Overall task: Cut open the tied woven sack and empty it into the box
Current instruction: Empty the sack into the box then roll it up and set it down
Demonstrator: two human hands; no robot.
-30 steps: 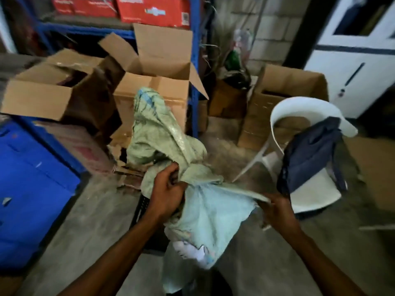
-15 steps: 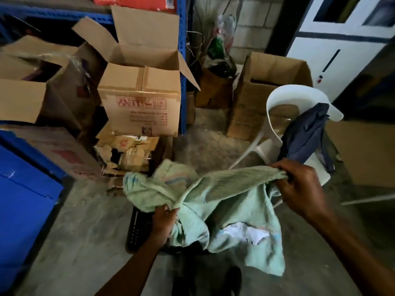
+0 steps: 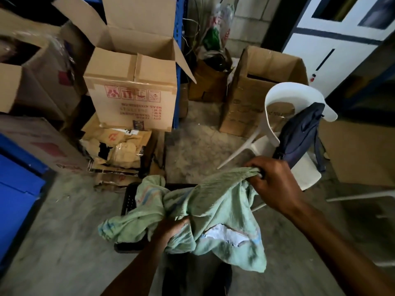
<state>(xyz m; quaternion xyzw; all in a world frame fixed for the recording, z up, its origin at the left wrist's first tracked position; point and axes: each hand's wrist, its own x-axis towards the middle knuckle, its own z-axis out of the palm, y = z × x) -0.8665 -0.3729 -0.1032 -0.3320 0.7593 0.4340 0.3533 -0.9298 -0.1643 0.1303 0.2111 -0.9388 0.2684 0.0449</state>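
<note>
While both hands keep hold of it, we see the pale green woven sack (image 3: 215, 201) hanging limp over the black slotted crate (image 3: 130, 202) on the concrete floor (image 3: 64, 242). Right hand (image 3: 275, 186) has fingers curled tight round a bunched corner of the sack, lifted above and right of the crate. Left hand (image 3: 174, 228) clamps a lower fold of the sack, just at the crate's near right side, fingers partly buried in cloth. White patch (image 3: 226, 233) shows on the sack's lower part; we can't tell if it is a label or a tear. Sack's left end drapes onto the crate rim. Behind the crate: torn brown paper packaging (image 3: 119, 150), then an open cardboard box (image 3: 132, 90) with red handling symbols. Right of the crate, a white plastic chair (image 3: 275, 105) with a dark blue bag (image 3: 299, 135) on it. Far left of the crate, a blue bin (image 3: 15, 193).
</note>
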